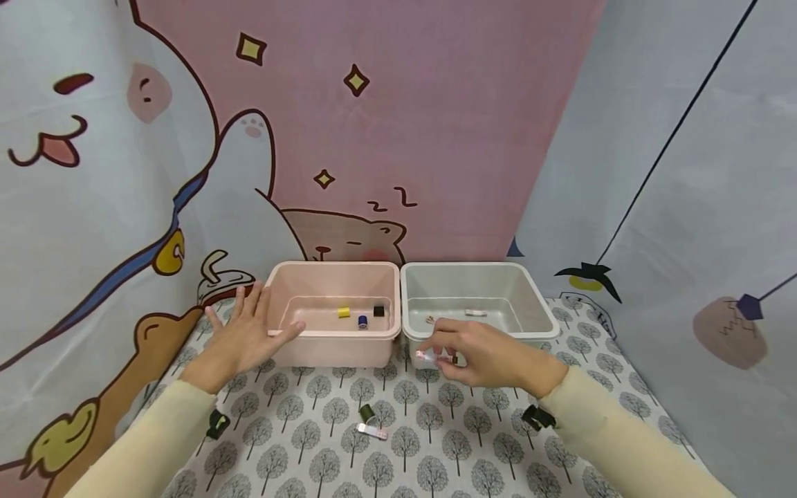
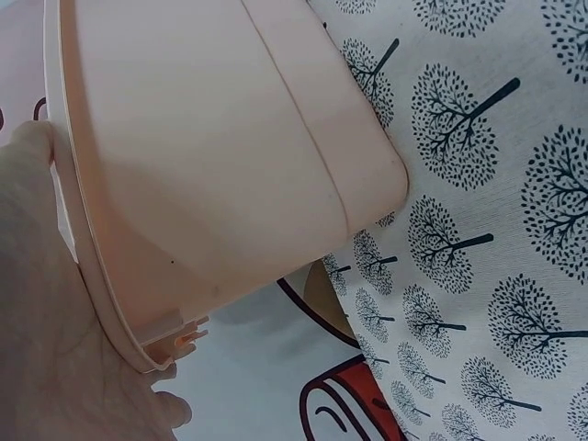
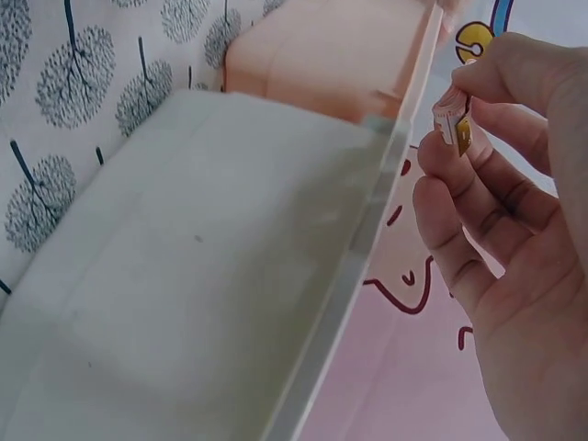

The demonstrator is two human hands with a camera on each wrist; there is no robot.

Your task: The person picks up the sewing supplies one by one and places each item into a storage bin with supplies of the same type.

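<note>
My right hand (image 1: 476, 353) pinches a small pink-and-white piece with a gold patch (image 3: 457, 124) between thumb and fingertips, over the front rim of the grey-white bin (image 1: 479, 266). My left hand (image 1: 245, 335) is spread with straight fingers at the left end of the pink bin (image 1: 336, 353); whether it touches the rim is hard to tell. Inside the pink bin lie small yellow (image 1: 344, 312), blue (image 1: 363, 321) and black pieces (image 1: 378, 311). A whitish strip-like piece (image 1: 476, 313) and a small pinkish piece (image 1: 430, 319) lie in the grey-white bin.
On the tree-print cloth (image 1: 305, 436) in front of the bins lie a small dark green cylinder (image 1: 367, 413) and a pink-and-white strip-like piece (image 1: 372, 431). The bins stand side by side against a cartoon-printed backdrop (image 1: 436, 138).
</note>
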